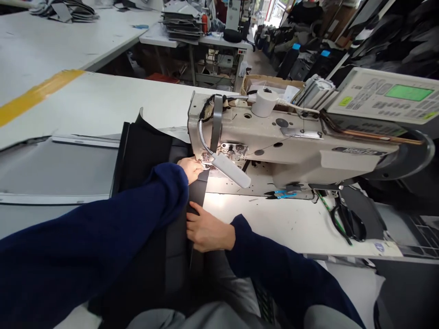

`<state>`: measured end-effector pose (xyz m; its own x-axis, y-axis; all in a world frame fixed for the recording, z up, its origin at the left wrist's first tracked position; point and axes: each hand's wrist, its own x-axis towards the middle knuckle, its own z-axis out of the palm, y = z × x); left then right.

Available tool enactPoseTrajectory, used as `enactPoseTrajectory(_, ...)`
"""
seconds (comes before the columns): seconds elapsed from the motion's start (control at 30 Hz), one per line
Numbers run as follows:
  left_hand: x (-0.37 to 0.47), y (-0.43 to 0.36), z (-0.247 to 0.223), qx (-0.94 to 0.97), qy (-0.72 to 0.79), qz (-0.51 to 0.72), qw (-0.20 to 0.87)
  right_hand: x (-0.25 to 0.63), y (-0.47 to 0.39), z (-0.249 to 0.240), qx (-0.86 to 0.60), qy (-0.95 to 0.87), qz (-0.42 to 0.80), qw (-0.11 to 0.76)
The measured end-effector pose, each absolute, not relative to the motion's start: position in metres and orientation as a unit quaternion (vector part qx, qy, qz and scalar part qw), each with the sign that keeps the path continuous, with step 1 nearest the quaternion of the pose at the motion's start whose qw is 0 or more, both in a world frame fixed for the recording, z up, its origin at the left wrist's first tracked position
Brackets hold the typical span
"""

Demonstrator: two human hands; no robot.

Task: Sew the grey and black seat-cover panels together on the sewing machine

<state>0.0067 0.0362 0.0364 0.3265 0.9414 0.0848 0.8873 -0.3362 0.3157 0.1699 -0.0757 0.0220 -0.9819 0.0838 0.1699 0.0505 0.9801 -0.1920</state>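
A long black fabric panel (176, 228) lies lengthwise under the head of a sewing machine (254, 132) and runs down over the table's front edge toward my lap. My left hand (190, 170) is closed at the panel's right edge, right beside the lit presser foot (206, 164); its fingertips are partly hidden by the machine. Nearer to me, my right hand (211, 230) rests on the same edge, with thumb and fingers apart on top of the fabric. A lamp (231, 170) on a bendable neck hangs in front of the needle area.
Blue-handled snips (281, 194) lie on the machine bed's front edge. Black scissors (348, 221) are farther right. A control panel (394, 96) stands atop the machine. Grey pieces with white strips (61, 171) cover the table's left. Stacked dark sheets (181, 20) sit behind.
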Motion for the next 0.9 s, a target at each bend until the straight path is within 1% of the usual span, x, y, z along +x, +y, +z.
enactPoseTrajectory(0.13, 0.011, 0.035, 0.048, 0.739, 0.648, 0.114, 0.142, 0.177, -0.079, 0.028, -0.094, -0.987, 0.098, 0.091)
enactPoseTrajectory(0.2, 0.013, 0.035, 0.051, 0.729, 0.658, 0.105, 0.156, 0.176, -0.080, 0.028, -0.105, -0.986, 0.095, 0.090)
enactPoseTrajectory(0.3, 0.013, 0.037, 0.048, 0.743, 0.643, 0.115, 0.148, 0.171, -0.082, 0.023, -0.105, -0.988, 0.062, 0.097)
enactPoseTrajectory(0.47, 0.008, 0.042, 0.040, 0.755, 0.633, 0.117, 0.126, 0.168, -0.082, 0.014, -0.071, -0.987, -0.013, 0.143)
enactPoseTrajectory(0.7, 0.003, 0.033, 0.043, 0.846, 0.527, 0.041, 0.061, 0.176, -0.076, 0.020, -0.021, -0.991, -0.026, 0.132)
enactPoseTrajectory(0.9, 0.005, 0.019, 0.034, 0.864, 0.501, 0.044, 0.017, 0.178, -0.075, 0.019, -0.014, -0.987, -0.047, 0.154)
